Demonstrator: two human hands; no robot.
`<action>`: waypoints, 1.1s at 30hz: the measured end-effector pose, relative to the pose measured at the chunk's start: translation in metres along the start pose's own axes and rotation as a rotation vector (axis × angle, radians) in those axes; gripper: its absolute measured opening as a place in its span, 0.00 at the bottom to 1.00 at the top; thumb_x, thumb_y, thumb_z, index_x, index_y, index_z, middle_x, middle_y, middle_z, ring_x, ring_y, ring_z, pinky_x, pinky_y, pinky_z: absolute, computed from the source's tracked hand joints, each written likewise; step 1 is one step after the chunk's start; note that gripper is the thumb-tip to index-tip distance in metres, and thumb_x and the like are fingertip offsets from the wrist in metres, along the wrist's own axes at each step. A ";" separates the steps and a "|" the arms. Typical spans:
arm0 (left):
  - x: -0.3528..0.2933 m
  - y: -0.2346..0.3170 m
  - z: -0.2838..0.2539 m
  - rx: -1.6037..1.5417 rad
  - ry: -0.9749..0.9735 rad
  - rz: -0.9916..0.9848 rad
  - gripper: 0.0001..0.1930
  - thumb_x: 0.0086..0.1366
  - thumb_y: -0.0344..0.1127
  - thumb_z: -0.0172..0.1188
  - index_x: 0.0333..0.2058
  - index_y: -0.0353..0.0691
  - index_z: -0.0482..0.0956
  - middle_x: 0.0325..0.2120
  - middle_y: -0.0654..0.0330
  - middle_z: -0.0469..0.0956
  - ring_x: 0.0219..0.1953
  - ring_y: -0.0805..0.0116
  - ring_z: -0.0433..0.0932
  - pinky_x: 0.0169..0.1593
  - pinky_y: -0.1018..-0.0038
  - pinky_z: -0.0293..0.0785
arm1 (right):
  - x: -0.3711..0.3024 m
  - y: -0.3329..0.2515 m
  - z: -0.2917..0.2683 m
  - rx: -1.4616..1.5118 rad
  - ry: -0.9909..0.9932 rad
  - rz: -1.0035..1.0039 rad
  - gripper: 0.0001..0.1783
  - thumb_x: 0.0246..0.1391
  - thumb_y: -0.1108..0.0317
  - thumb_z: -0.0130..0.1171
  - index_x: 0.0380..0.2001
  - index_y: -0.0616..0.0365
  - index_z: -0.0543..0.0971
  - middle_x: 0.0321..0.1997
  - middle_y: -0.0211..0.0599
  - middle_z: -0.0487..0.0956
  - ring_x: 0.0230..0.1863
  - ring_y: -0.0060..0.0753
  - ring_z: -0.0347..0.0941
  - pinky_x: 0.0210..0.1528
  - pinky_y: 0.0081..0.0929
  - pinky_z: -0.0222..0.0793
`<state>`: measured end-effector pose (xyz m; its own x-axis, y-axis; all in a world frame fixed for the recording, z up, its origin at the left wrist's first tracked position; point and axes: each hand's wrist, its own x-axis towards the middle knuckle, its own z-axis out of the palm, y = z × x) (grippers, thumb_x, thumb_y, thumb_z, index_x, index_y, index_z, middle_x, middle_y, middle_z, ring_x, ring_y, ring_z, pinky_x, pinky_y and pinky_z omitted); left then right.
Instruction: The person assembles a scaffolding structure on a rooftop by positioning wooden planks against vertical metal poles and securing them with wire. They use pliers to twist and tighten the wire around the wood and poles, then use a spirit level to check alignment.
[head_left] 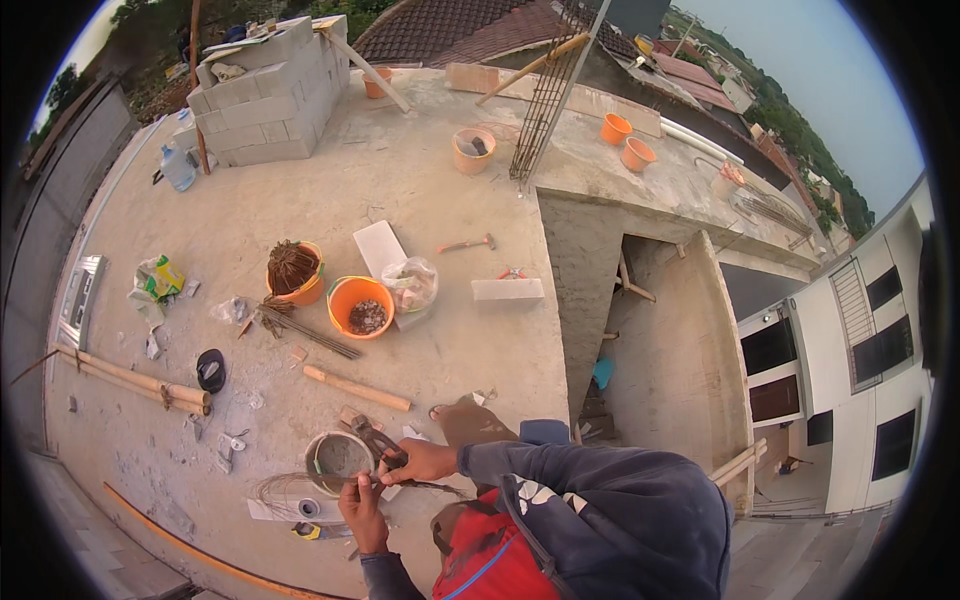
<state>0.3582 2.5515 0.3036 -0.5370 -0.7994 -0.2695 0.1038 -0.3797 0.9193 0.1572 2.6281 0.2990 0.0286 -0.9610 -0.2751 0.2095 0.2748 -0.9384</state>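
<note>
My right hand [428,462] is closed around dark pliers [372,436], which rise over the rim of a grey bucket [340,458]. Just below, my left hand [366,512] pinches a bundle of thin binding wire [285,488] whose strands fan out to the left past the bucket. Both hands come close together at the bucket's right side, and the fingers partly hide where wire and pliers meet. On the floor by the bucket lie a pale board [262,508] and a yellow-and-black tape measure [305,531].
Orange buckets [360,308] stand ahead, beside steel rods [310,330]. A bamboo pole [357,388], a hammer [467,243] and a pale block [507,290] lie on the concrete. To the right, the slab edge drops to a stairwell [655,330]. Stacked blocks [260,110] stand far left.
</note>
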 end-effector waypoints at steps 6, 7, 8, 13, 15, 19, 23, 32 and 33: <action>0.097 0.047 0.099 0.215 -0.305 0.002 0.13 0.76 0.36 0.63 0.49 0.31 0.80 0.40 0.57 0.85 0.42 0.70 0.84 0.51 0.70 0.82 | -0.004 -0.035 -0.091 0.299 0.177 -0.131 0.08 0.65 0.65 0.69 0.40 0.58 0.83 0.36 0.22 0.80 0.40 0.16 0.73 0.47 0.23 0.69; 0.117 0.052 0.121 0.240 -0.353 0.006 0.12 0.76 0.36 0.63 0.49 0.32 0.80 0.40 0.57 0.85 0.42 0.70 0.84 0.51 0.70 0.82 | -0.001 -0.040 -0.115 0.263 0.217 -0.145 0.08 0.65 0.65 0.69 0.40 0.58 0.84 0.36 0.22 0.80 0.40 0.16 0.73 0.47 0.23 0.69; 0.140 0.054 0.142 0.224 -0.399 -0.004 0.12 0.76 0.35 0.62 0.49 0.32 0.79 0.40 0.57 0.85 0.42 0.70 0.84 0.51 0.69 0.83 | 0.001 -0.047 -0.144 0.225 0.258 -0.159 0.08 0.65 0.65 0.69 0.41 0.58 0.84 0.36 0.23 0.81 0.40 0.16 0.73 0.46 0.23 0.69; 0.244 0.067 0.251 0.159 -0.442 -0.057 0.11 0.78 0.35 0.59 0.52 0.36 0.78 0.43 0.60 0.83 0.45 0.70 0.84 0.52 0.67 0.85 | 0.017 -0.112 -0.262 0.304 0.389 -0.202 0.08 0.64 0.66 0.70 0.40 0.59 0.83 0.33 0.23 0.79 0.36 0.17 0.72 0.40 0.24 0.68; 0.275 0.082 0.301 0.155 -0.503 -0.069 0.12 0.79 0.35 0.58 0.54 0.36 0.76 0.45 0.60 0.83 0.46 0.69 0.84 0.53 0.67 0.84 | 0.010 -0.145 -0.307 0.285 0.432 -0.213 0.08 0.63 0.67 0.70 0.40 0.58 0.83 0.34 0.25 0.81 0.37 0.18 0.73 0.41 0.23 0.69; 0.329 0.098 0.365 0.182 -0.644 -0.091 0.11 0.80 0.34 0.55 0.54 0.37 0.74 0.46 0.59 0.82 0.48 0.68 0.84 0.54 0.67 0.84 | 0.000 -0.193 -0.386 0.174 0.452 -0.202 0.09 0.60 0.68 0.71 0.40 0.58 0.82 0.36 0.28 0.83 0.37 0.19 0.76 0.44 0.23 0.71; 0.388 0.099 0.418 0.244 -0.816 -0.064 0.07 0.80 0.33 0.52 0.51 0.38 0.73 0.44 0.57 0.81 0.46 0.67 0.84 0.51 0.67 0.84 | -0.008 -0.224 -0.437 0.185 0.610 -0.185 0.10 0.58 0.68 0.72 0.40 0.59 0.83 0.35 0.29 0.84 0.35 0.21 0.78 0.43 0.26 0.74; 0.507 0.089 0.565 0.165 -0.895 -0.152 0.08 0.80 0.36 0.56 0.46 0.37 0.74 0.35 0.61 0.81 0.36 0.71 0.84 0.45 0.70 0.84 | 0.002 -0.271 -0.571 -0.044 0.759 -0.212 0.15 0.66 0.60 0.66 0.46 0.61 0.81 0.37 0.35 0.84 0.40 0.25 0.78 0.47 0.30 0.73; 0.524 0.088 0.589 0.146 -0.938 -0.171 0.08 0.80 0.37 0.56 0.46 0.37 0.74 0.35 0.61 0.81 0.36 0.71 0.84 0.45 0.70 0.84 | 0.002 -0.272 -0.594 -0.109 0.837 -0.243 0.15 0.66 0.60 0.65 0.46 0.61 0.80 0.37 0.35 0.84 0.39 0.25 0.78 0.46 0.30 0.73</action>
<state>-0.4071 2.3729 0.4122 -0.9923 -0.0172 -0.1223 -0.1089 -0.3443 0.9325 -0.4803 2.5699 0.4292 -0.7396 -0.6672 -0.0883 0.0211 0.1081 -0.9939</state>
